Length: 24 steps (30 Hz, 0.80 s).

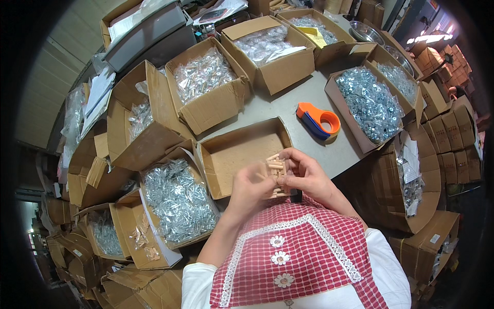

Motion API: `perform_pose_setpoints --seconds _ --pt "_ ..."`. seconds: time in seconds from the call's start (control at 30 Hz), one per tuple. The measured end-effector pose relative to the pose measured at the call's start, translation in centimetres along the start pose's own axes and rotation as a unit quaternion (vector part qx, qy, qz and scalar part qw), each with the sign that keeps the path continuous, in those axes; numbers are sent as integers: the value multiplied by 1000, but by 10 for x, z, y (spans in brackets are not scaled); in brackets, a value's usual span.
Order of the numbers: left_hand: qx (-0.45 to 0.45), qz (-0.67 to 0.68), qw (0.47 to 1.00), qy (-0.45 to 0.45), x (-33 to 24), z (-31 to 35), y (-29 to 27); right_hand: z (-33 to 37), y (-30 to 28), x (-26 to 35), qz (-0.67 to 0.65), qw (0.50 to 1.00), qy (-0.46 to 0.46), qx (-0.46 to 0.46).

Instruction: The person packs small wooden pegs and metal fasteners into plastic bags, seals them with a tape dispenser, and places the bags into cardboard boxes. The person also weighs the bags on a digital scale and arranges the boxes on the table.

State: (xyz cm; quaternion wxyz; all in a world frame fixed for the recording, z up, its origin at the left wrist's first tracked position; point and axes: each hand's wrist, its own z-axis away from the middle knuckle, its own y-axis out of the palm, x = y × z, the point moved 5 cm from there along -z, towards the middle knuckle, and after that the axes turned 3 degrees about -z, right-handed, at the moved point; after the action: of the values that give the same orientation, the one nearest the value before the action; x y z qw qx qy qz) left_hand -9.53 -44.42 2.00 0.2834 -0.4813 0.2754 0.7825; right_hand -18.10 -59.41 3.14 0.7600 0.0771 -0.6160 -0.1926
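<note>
Both my hands meet over the near right side of a shallow cardboard box, whose bare brown bottom shows. My right hand is closed around a small bunch of wooden dowels, thumb and fingers pressing them from the right. Whether a clear bag surrounds the dowels I cannot tell. My left hand is at the bunch's left side, its fingers bent together and blurred by motion, with a pale dowel seeming to show between them. More dowels stick out below, partly hidden by the fingers.
An orange and blue tape dispenser lies on the grey table. Around it stand open cartons: bagged screws at left, bagged dowels and hardware at far left, bagged metal fittings at right. Stacked cartons are farther right.
</note>
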Motion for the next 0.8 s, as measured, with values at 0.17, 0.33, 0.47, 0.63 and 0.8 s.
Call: perform_pose_setpoints --seconds 0.17,0.33,0.47,0.63,0.8 --pt "10 61 998 32 -6 2 6 0 3 0 -8 1000 7 0" --pt "30 136 990 26 -13 10 12 1 4 0 -36 999 20 1" --pt "33 122 992 19 -10 10 8 2 1 1 -1 998 62 23" --pt "47 99 994 20 -9 12 7 4 3 2 1 999 51 14" --pt "42 84 995 22 -11 19 9 6 3 4 50 999 18 9"
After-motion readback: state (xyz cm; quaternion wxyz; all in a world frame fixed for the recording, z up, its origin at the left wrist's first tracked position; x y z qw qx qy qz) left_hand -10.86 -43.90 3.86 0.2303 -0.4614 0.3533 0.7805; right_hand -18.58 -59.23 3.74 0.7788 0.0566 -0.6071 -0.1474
